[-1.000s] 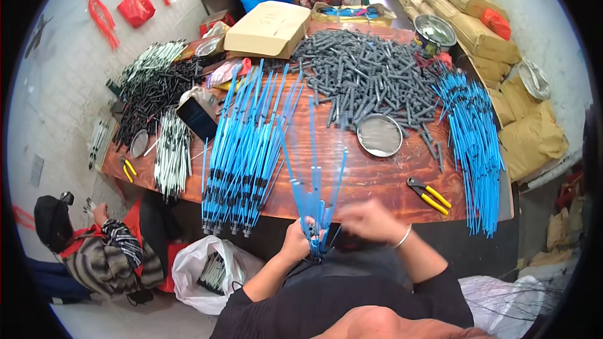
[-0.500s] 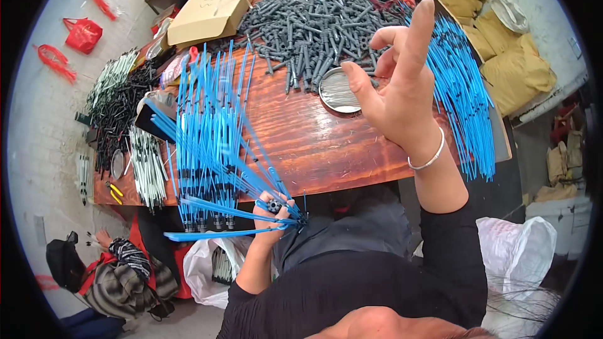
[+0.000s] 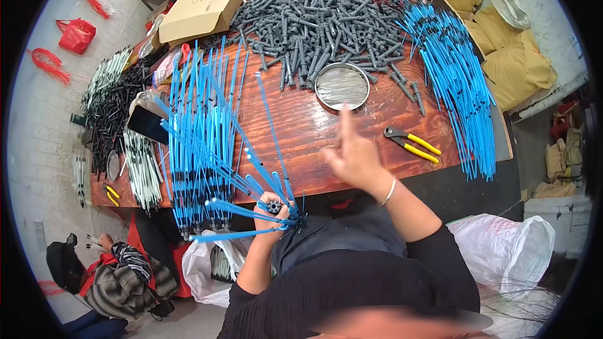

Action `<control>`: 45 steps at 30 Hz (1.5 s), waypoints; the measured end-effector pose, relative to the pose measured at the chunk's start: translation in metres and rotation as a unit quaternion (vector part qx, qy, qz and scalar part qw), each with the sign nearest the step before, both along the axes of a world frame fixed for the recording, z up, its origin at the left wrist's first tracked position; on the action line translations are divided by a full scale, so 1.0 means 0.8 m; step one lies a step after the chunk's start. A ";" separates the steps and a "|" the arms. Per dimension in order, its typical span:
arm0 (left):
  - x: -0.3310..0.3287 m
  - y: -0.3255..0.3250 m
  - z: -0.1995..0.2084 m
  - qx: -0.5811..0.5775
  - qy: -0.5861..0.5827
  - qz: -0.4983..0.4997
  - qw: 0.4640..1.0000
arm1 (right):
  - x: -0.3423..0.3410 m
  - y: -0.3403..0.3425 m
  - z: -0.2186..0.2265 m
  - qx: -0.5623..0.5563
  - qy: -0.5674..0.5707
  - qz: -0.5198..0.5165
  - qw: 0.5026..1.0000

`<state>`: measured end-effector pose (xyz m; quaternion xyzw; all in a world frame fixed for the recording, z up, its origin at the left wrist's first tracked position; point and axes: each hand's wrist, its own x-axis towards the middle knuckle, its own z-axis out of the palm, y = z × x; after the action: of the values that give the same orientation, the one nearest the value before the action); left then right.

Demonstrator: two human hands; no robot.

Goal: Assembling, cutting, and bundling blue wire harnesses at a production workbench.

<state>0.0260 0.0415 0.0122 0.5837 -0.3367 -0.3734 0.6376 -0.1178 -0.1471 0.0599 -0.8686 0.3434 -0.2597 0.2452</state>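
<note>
The wooden bench (image 3: 301, 132) filled the view, its far half buried under a heap of grey plastic fittings (image 3: 314, 19), with long blue rods in two lots: a loose spread at the right edge (image 3: 458, 81) and a stack on the left (image 3: 201, 132). A cardboard box (image 3: 204, 6) sat at the far left corner. Smaller now: a round metal dish (image 3: 342, 86) lay just this side of the grey heap, and yellow-handled pliers (image 3: 411, 143) rested to its right.

Down at the near edge, the left hand (image 3: 273, 213) was clenched tight around a grey hub, from which a fan of blue rods (image 3: 251, 176) splayed up and leftward, long axes radiating away from the fist. The right hand (image 3: 355, 154) hung over the bench with nothing in it, fingers loose, the index finger pointing straight toward the dish. That dish lay directly ahead of the fingertip and near it; the right hand was clearly the closer one, the left well back and occupied.
</note>
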 end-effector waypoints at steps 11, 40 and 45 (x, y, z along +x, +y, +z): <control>-0.004 0.015 -0.023 -0.006 0.006 0.013 1.000 | -0.040 0.033 0.202 0.213 -0.495 0.678 0.500; 0.008 0.003 -0.026 -0.008 -0.075 0.013 0.997 | -0.015 -0.002 0.167 -0.198 -0.352 0.192 0.895; 0.009 0.001 -0.029 -0.004 -0.053 0.016 0.998 | -0.023 0.003 0.166 -0.243 -0.342 0.182 0.889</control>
<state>0.0330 0.0426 -0.0110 0.6051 -0.3624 -0.3301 0.6273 -0.1361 -0.1449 0.1925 -0.8058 0.0000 -0.5668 0.1716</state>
